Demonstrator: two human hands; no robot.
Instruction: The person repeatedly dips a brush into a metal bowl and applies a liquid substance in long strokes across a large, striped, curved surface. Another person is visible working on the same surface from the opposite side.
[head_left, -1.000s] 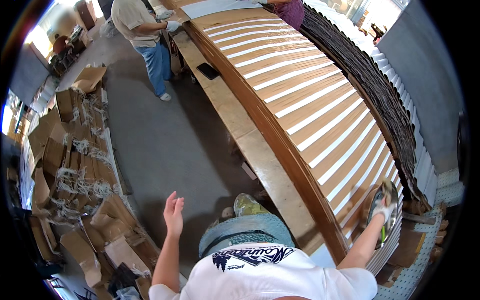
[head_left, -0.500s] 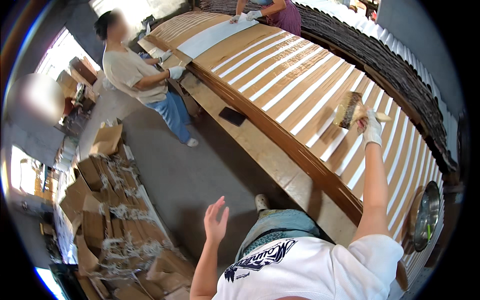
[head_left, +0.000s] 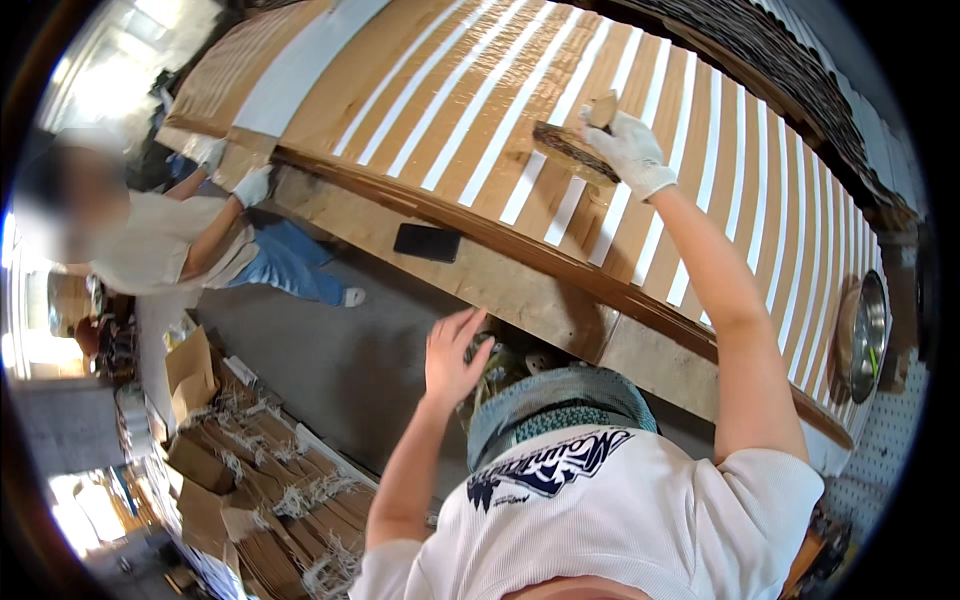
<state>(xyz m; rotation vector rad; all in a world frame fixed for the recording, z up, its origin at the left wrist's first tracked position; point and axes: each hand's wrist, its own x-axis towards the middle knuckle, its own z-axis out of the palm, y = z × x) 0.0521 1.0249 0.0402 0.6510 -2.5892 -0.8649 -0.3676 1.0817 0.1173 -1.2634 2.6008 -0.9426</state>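
In my right hand (head_left: 632,152), which wears a white glove, is a wide brush (head_left: 572,152) with a pale wooden handle. Its dark, long bristle edge lies on or just over a sloping stack of brown sheets (head_left: 690,150) with white stripes showing between them. Around the brush the brown surface shines as if wet; whether the bristles touch it I cannot tell. My left hand (head_left: 455,352) is bare and holds nothing. Its fingers are apart, hanging near the ledge in front of the stack.
A black phone-like slab (head_left: 427,243) lies on the ledge (head_left: 530,290). At right, a metal bowl (head_left: 862,335) holds something green. A gloved co-worker (head_left: 190,230) stands at the left end, beside a white sheet (head_left: 305,75). Flattened cardboard (head_left: 250,480) lies on the floor at lower left.
The view has turned. My right hand has carried the brush leftward over the striped sheets and tilted it. My left hand is now closer to the ledge. The far co-worker is out of view.
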